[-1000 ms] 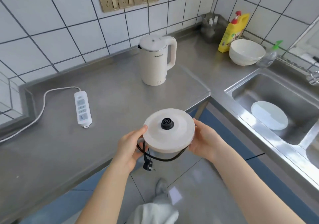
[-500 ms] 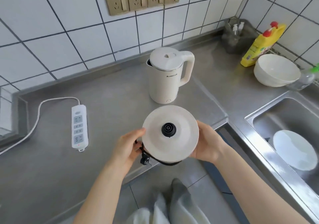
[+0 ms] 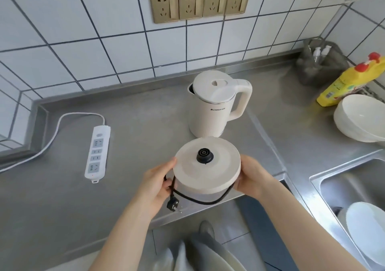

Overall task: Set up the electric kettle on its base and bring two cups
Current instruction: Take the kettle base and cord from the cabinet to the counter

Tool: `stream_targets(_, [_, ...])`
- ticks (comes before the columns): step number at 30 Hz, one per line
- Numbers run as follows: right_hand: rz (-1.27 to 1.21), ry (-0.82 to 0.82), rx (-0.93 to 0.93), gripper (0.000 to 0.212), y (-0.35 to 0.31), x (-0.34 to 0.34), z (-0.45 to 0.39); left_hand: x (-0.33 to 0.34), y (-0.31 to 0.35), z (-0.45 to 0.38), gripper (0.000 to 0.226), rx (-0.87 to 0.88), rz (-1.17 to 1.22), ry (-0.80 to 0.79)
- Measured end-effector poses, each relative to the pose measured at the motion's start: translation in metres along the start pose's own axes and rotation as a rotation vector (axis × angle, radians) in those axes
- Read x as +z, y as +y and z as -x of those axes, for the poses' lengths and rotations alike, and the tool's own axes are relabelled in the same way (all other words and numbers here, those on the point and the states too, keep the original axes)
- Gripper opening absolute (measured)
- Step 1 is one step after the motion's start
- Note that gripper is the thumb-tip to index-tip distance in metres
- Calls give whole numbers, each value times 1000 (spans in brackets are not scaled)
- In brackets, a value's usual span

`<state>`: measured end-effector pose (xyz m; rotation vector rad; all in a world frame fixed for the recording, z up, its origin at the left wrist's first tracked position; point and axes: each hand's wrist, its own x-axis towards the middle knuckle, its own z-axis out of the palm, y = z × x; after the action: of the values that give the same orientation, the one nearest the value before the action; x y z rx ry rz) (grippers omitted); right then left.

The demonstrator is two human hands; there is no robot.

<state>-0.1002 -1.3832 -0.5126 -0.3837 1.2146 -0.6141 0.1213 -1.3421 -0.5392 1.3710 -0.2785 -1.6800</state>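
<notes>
I hold the round cream kettle base [image 3: 218,166] with its black centre connector, level above the front edge of the steel counter [image 3: 135,141]. My left hand [image 3: 158,184] grips its left rim and also holds the black cord, whose plug [image 3: 173,204] dangles below. My right hand [image 3: 253,179] grips the right rim. The cream electric kettle [image 3: 214,108] stands upright on the counter just behind the base, lid closed, handle to the right. No cups are in view.
A white power strip [image 3: 97,151] lies on the counter at left, its cable running off left. Wall sockets [image 3: 200,2] sit above. A white bowl [image 3: 362,118], a yellow bottle [image 3: 345,83] and a sink [image 3: 320,179] holding a white plate [image 3: 366,229] are at right.
The base has moved forward with both hands, from over the floor to above the counter edge, close to the kettle. The view has shifted nearer the counter.
</notes>
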Motion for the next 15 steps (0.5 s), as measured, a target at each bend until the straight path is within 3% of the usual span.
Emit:
stream_targets(2, [10,-16,-7,29,-9,-4,-7,5,4,-5,19,-15,48,36])
stream_targets(6, [38,-101,-16,35,-16,-5,-11,12,9,-10,9,-122,88,27])
stream_targets(11, [137,-123,32,34,-21,-4,-16,0,13,-12,5,-255,-44,-69])
stream_targets(15, [220,-156,100,39,-26,0,-18,1,6,-19,24,-281,-125,-48])
